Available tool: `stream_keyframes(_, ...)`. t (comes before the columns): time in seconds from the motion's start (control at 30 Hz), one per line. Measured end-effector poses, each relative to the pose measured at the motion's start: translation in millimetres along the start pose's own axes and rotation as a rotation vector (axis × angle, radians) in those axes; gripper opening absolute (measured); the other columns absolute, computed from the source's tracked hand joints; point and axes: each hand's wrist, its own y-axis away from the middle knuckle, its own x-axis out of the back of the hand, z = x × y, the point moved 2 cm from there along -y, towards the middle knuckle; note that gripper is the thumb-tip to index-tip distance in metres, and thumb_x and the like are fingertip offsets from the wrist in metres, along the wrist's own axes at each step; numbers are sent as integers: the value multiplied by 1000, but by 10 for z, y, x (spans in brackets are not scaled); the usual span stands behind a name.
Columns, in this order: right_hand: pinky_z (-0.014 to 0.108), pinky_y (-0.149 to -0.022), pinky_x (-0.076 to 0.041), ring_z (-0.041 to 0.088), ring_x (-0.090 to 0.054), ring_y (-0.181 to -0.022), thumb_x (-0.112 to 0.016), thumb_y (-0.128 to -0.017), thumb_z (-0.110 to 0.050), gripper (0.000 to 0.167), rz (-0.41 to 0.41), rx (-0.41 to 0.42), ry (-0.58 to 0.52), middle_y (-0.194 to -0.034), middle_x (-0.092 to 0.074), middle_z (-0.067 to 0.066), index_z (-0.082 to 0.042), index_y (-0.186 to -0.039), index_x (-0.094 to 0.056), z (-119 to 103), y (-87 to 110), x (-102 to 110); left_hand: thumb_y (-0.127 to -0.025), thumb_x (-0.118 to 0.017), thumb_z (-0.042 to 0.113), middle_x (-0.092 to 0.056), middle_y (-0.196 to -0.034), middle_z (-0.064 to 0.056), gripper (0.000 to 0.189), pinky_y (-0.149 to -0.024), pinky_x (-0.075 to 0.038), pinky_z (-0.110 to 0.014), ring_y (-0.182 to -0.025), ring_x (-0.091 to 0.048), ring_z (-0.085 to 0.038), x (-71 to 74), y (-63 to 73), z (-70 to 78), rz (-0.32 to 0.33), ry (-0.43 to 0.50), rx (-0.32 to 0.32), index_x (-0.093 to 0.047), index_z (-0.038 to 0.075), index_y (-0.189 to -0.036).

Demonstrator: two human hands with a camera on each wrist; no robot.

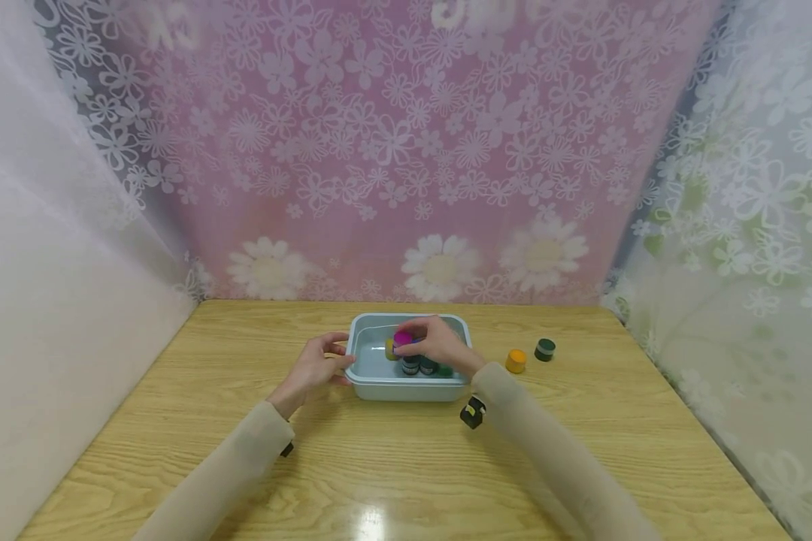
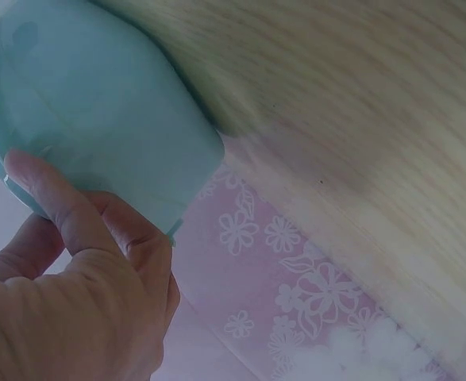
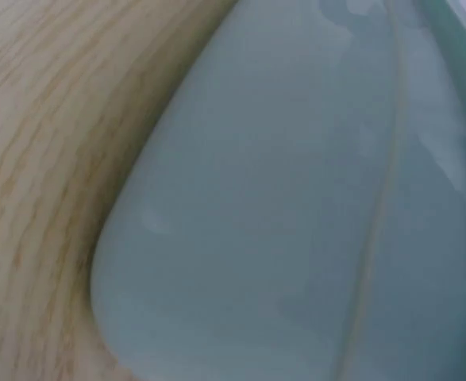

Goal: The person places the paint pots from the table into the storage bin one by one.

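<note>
A light blue plastic basin (image 1: pixel 406 392) stands on the wooden table. My left hand (image 1: pixel 318 364) holds its left end at the rim. In the left wrist view, the fingers of the left hand (image 2: pixel 90 262) bend against the basin's wall (image 2: pixel 105 103). My right hand (image 1: pixel 440 342) reaches inside the basin and pinches a small jar with a magenta top (image 1: pixel 402 340). Beneath and beside it are a yellowish jar (image 1: pixel 390 350) and several dark jars (image 1: pixel 410 366), partly hidden by the hand. Only the basin's outer wall (image 3: pixel 256 198) and table show in the right wrist view.
Right of the basin, an orange jar (image 1: pixel 516 361) and a dark green jar (image 1: pixel 544 349) sit on the table (image 1: pixel 379 466). A pink flowered curtain (image 1: pixel 392 150) hangs behind the table, with pale curtains (image 1: pixel 751 263) at both sides.
</note>
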Motion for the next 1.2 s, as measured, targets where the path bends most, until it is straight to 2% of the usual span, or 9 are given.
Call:
stream_keyframes(0.23,32,-89,-55,17,-66,-101,-82,-81,-15,45,-51,90,35,-113,-71,7,-4,-122,-68,-1,-85,-117,-90,-67,0,-51,-114,-19,55,-63,-62,-36,-78,-62,-23,-2,8,0,-2,8,4,-48,4,-142)
stream_keyframes(0.37,30,-86,-56,16,-67,-98,-82,-80,-14,46,-73,94,84,-112,-72,8,-4,-122,-68,-23,-114,-167,-90,-67,-1,-51,-113,-19,55,-63,-62,-37,-78,-62,-22,3,23,11,0,7,4,-48,3,-142)
stream_keyframes(0.67,35,-94,-54,18,-67,-103,-82,-80,-14,44,-99,113,260,-113,-72,6,-8,-122,-69,-56,-124,-201,-91,-66,0,-51,-113,-19,55,-65,-62,-39,-78,-62,-22,2,33,32,-1,-4,3,-48,4,-142)
stream_keyframes(0.8,37,-93,-54,19,-67,-102,-82,-78,-10,42,-97,113,287,-110,-73,7,-7,-119,-70,-45,-118,-198,-91,-67,2,-52,-114,-20,56,-69,-62,-44,-78,-63,-23,-13,22,24,-8,-10,0,-47,4,-143)
stream_keyframes(1.0,34,-89,-56,19,-68,-98,-83,-77,-9,41,-103,106,328,-107,-73,7,-8,-116,-72,-19,-143,-225,-90,-68,2,-52,-112,-19,55,-69,-62,-44,-79,-63,-23,-6,-18,-25,-2,-10,-2,-48,5,-142)
stream_keyframes(1.2,33,-86,-56,20,-68,-97,-84,-76,-9,39,-102,140,399,-107,-73,7,-8,-114,-74,3,-164,-251,-90,-67,1,-52,-111,-19,55,-69,-62,-45,-77,-63,-23,-10,-16,-19,-5,4,-1,-48,4,-142)
